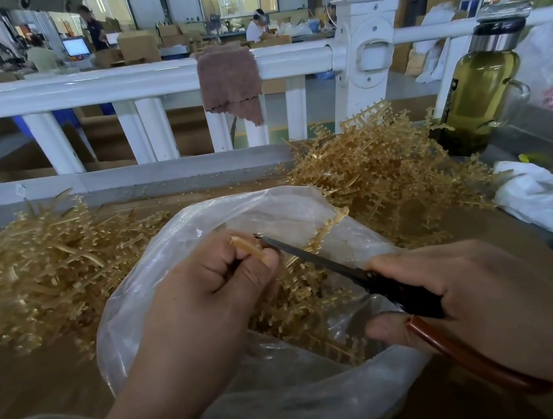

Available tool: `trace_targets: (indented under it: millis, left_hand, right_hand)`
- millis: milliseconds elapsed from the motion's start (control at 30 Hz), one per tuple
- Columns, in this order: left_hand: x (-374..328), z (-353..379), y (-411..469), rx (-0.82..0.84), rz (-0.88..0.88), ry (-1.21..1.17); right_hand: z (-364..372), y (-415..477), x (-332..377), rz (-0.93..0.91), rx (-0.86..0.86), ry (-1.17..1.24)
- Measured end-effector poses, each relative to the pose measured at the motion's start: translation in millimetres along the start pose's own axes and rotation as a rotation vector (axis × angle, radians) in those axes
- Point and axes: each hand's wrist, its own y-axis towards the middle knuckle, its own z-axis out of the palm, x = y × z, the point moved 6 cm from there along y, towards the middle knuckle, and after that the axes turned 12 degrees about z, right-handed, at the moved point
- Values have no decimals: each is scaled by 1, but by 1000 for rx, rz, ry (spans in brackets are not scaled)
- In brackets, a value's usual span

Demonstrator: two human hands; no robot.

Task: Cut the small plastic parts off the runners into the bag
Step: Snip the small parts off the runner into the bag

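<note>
My left hand (208, 286) pinches the stem of a tan plastic runner (323, 235) over the open mouth of a clear plastic bag (268, 207). My right hand (466, 287) grips a pair of scissors (322, 259) with dark blades and reddish-brown handles. The blades lie across the runner just right of my left fingers, tips near the thumb. Inside the bag lies a heap of small tan parts (300, 306).
Piles of tan runners lie on the table at left (40, 263) and back right (384, 169). A bottle of greenish liquid (476, 97) stands at right, beside white cloth (542, 193). A white railing (82, 86) with a brown rag (229, 80) runs behind.
</note>
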Motion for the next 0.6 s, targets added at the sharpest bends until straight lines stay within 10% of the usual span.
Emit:
trace_targets:
  millis: [600]
  left_hand:
    - [2,3,1,1,-21,12]
  right_hand:
    - [1,1,-1,5,-14,-34]
